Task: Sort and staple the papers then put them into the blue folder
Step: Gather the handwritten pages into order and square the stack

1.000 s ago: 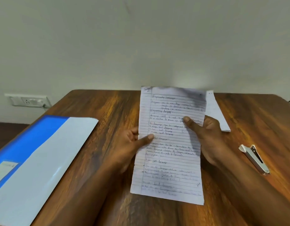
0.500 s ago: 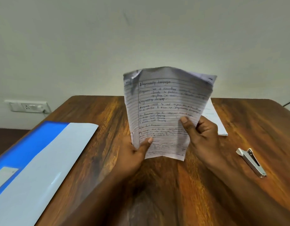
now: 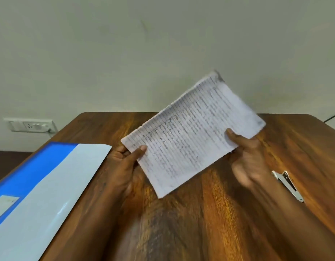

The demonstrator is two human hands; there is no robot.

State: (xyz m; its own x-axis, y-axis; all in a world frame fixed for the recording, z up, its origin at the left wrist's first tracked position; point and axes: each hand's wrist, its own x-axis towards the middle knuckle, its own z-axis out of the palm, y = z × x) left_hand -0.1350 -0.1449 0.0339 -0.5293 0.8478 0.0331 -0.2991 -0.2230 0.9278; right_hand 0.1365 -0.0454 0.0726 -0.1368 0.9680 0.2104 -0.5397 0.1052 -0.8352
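Both hands, left hand (image 3: 125,162) and right hand (image 3: 245,153), pinch the papers (image 3: 191,136) by opposite edges, tilted above the table (image 3: 181,223), presumably to square them for the stapler (image 3: 287,185) lying right of them.

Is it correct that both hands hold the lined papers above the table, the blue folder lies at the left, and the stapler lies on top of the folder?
Not quite. In the head view the stapler lies on the bare table at the right, far from the blue folder. The rest is correct: left hand and right hand hold the papers.

You held ruled, matt papers (image 3: 191,132) over a glossy wood table (image 3: 210,213); the folder (image 3: 31,185) looked like smooth plastic, the stapler (image 3: 288,186) shiny metal.
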